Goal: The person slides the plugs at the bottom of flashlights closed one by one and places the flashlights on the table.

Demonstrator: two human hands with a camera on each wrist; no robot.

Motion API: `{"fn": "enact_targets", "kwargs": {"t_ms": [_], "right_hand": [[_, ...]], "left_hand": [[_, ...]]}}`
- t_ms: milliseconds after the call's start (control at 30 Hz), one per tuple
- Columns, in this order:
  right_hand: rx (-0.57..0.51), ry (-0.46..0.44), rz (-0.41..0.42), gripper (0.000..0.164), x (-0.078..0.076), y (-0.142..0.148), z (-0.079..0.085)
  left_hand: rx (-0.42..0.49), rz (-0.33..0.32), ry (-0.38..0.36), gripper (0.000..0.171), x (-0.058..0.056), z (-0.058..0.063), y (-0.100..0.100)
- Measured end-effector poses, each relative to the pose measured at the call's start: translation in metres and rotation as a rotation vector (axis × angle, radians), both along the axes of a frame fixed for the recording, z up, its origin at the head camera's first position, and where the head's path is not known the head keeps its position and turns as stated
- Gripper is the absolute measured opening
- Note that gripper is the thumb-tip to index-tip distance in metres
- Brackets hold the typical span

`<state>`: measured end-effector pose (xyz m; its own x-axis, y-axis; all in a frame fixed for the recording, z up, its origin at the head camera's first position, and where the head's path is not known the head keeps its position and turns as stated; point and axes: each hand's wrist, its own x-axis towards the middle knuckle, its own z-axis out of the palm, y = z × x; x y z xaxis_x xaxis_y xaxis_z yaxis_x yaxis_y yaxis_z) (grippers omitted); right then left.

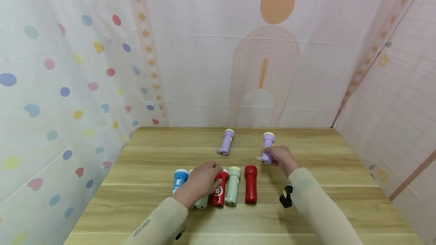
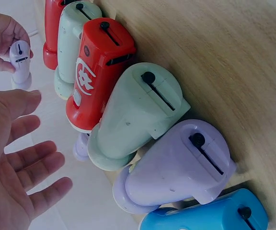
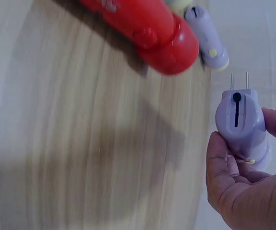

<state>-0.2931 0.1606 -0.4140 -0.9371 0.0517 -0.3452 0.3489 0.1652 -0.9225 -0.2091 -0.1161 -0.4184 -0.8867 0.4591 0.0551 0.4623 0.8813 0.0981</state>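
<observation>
My right hand (image 1: 283, 157) pinches a purple flashlight (image 3: 241, 125) near its tail end, with the head pointing away. Two metal plug prongs (image 3: 239, 80) stick out from its side. Left of it, toward the back of the table, lies a second purple flashlight (image 1: 226, 143), with prongs out too. Over the front row hovers my left hand (image 1: 203, 180), its fingers loosely extended and nothing in them. Beneath and beside it are a red flashlight with a white emblem (image 1: 219, 194), a pale green one (image 2: 138, 110) and a purple one (image 2: 176, 167), the latter mostly hidden in the head view.
At the row's left end lies a blue flashlight (image 1: 179, 179). Another pale green flashlight (image 1: 233, 186) and a plain red one (image 1: 251, 184) lie to the right. The wooden table (image 1: 327, 207) meets a patterned curtain (image 1: 197, 67) behind and at both sides.
</observation>
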Motion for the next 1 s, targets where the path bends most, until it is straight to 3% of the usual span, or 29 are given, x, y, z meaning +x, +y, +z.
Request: {"fn": "enact_targets", "kwargs": {"t_ms": [133,467,1000], "right_hand": [[-0.030,-0.030,0.002,0.047,0.004,-0.007,-0.001],[0.009,-0.049,0.025,0.045,0.016,-0.022,-0.001],[-0.116,-0.074,0.012,0.043,0.030,-0.042,-0.006]], "left_hand": [[-0.001,-0.013,0.035,0.033,-0.002,0.001,0.002],[0.053,-0.046,0.106,0.035,-0.001,0.003,0.008],[0.051,-0.058,0.077,0.038,-0.001,0.004,0.017]]}}
